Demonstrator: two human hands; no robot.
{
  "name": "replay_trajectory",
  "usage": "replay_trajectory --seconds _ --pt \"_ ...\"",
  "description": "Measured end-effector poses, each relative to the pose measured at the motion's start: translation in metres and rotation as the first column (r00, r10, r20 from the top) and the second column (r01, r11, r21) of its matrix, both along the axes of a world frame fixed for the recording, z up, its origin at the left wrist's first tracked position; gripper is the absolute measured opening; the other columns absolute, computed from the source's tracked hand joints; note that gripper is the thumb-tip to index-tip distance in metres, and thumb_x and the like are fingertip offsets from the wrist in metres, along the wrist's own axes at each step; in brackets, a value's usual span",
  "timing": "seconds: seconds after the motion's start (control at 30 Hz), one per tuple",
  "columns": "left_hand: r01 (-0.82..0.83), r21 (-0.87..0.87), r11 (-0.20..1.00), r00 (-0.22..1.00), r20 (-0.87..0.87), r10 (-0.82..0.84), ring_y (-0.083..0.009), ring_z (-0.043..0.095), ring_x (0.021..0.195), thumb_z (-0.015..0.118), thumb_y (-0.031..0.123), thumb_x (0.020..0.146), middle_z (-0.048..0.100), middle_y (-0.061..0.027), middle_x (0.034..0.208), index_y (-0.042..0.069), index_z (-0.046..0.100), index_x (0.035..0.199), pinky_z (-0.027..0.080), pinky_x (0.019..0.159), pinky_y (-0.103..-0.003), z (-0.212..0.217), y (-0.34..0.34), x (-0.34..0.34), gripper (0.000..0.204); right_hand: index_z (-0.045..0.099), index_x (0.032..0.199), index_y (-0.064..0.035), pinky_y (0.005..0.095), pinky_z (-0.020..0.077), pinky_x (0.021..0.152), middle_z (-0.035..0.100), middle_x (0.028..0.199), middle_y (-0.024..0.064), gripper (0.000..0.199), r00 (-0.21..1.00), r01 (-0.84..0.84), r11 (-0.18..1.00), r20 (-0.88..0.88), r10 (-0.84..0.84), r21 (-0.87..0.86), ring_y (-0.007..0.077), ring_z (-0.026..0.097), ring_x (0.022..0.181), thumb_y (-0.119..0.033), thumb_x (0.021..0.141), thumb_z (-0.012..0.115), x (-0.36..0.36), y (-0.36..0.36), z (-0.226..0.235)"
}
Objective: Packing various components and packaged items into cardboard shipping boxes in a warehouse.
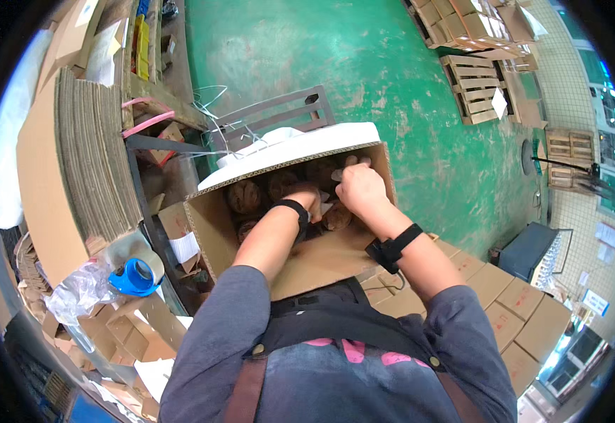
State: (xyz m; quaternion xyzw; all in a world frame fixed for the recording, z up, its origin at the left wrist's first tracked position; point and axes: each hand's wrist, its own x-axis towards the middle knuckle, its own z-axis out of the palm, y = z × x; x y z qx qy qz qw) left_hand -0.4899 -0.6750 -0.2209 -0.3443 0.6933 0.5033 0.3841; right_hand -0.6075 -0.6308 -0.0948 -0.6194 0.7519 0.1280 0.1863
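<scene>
An open cardboard box (307, 271) stands right in front of me, its flaps up. Inside are several round, brownish bundles (244, 197) that look wrapped; their kind is hard to make out in the shade. My left hand (309, 200) reaches down among them near the box's middle, its fingers mostly hidden. At the far right of the box is my right hand (361, 186), fingers bent inward next to another brown bundle (336, 216). Whatever its fingertips grip is too small to name. Both wrists wear black bands.
White sheeting (350, 132) lies just beyond the box. To the left stand a stack of flat cardboard (96, 155) and a blue tape dispenser (136, 277). Closed cartons (519, 310) are at the right. A wooden pallet (471, 86) rests on the green floor (434, 169).
</scene>
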Motion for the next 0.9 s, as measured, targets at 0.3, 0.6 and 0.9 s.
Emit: replay_trajectory --seconds 0.3,0.6,0.9 --pt "-0.196 0.176 0.965 0.933 -0.269 0.239 -0.0274 0.061 0.096 0.076 -0.002 0.049 0.063 -0.0180 0.110 0.003 0.062 0.117 0.050 0.070 -0.037 -0.015 0.011 0.048 0.070 0.070 0.086 -0.0066 0.0409 0.0562 0.069 0.068 0.090 0.0185 0.023 0.990 0.102 0.984 -0.112 -0.086 0.146 0.0322 0.068 0.082 -0.016 0.088 0.049 -0.003 -0.027 -0.076" --pt "-0.461 0.882 -0.099 0.250 0.236 0.939 -0.0148 0.061 0.093 0.066 0.059 0.078 0.065 -0.0037 0.102 0.013 0.059 0.116 0.049 0.076 -0.030 0.022 0.032 0.038 0.060 0.052 0.116 -0.0036 0.0366 0.0531 0.075 0.062 0.101 0.0088 0.048 -0.407 0.323 0.468 0.567 -0.716 0.823 0.0208 0.061 0.090 -0.038 0.086 0.068 0.014 0.021 -0.024" --pt "-0.822 0.567 0.042 0.099 0.070 0.993 -0.0123 0.056 0.082 0.047 0.080 0.076 0.062 -0.0063 0.099 0.013 0.057 0.120 0.045 0.067 -0.030 0.059 0.041 0.030 0.080 0.051 0.118 -0.0026 0.0393 0.0562 0.079 0.062 0.106 0.0109 0.037 -0.479 0.548 0.360 0.636 -0.605 0.755 0.0234 0.064 0.093 0.001 0.082 0.062 0.018 0.043 -0.041"
